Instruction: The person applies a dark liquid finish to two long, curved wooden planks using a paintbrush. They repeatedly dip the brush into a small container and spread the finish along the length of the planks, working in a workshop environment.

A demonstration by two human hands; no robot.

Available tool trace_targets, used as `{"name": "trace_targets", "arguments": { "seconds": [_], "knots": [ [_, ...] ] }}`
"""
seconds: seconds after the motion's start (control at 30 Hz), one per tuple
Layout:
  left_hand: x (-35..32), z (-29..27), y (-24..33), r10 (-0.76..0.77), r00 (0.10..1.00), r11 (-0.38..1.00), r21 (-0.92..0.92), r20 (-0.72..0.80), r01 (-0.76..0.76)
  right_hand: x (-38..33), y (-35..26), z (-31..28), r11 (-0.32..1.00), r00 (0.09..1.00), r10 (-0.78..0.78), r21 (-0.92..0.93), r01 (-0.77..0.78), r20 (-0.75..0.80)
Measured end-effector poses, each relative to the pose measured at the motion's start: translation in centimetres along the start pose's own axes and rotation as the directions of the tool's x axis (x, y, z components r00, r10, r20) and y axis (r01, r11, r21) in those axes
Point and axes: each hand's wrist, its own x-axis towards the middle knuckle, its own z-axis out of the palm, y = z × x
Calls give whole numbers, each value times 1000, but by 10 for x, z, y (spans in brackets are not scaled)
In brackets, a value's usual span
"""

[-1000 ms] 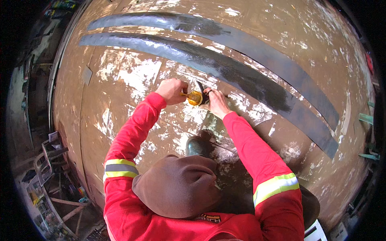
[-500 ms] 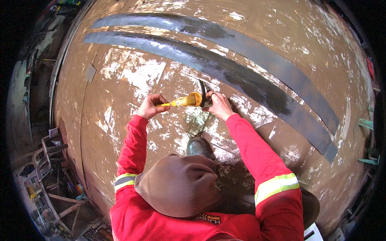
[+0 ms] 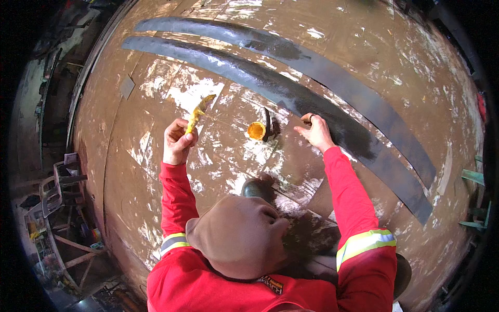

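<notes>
My left hand [image 3: 179, 141] is closed around a yellow brush [image 3: 196, 115], held upright over the floor; its curved tip is darker and smeared. To its right on the floor is a small round container [image 3: 255, 131] with amber-yellow inside. A black curved piece [image 3: 267, 125] stands against the container's right side; I cannot tell what it is. My right hand [image 3: 318, 133] holds nothing visible, its thumb and fingers apart, by the near edge of a long dark strip [image 3: 291, 96]. That strip has a blacker, wet-looking coating along its middle.
A second long grey strip [image 3: 343, 78] lies beyond the first, also partly blackened. The brown floor [image 3: 140, 182] carries white patches and a small grey square [image 3: 127, 87]. A metal frame [image 3: 57, 192] stands at the left; green supports [image 3: 473, 177] are at the right. My boot [image 3: 254, 188] is below the container.
My left hand has drawn the brush away from the container, leftward, and tilted it up. My right hand has let go of the container and black piece and moved right, toward the strip.
</notes>
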Motion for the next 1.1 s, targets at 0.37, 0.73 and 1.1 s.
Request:
{"name": "trace_targets", "arguments": {
  "seconds": [0.37, 0.73, 1.1],
  "knots": [
    [-42, 42, -72, -389, 919, 912, -169, -65, 374, 0, 97, -109, 928, 943, 126, -300, -222, -308],
    [50, 131, -14, -256, 966, 966, 58, 45, 253, -11, 177, -198, 751, 861, 401, -425, -505, -314],
    [199, 287, -31, -354, 860, 888, 420, 367, 186, -1, 207, -205, 736, 858, 511, -488, -469, -54]
  ]
}}
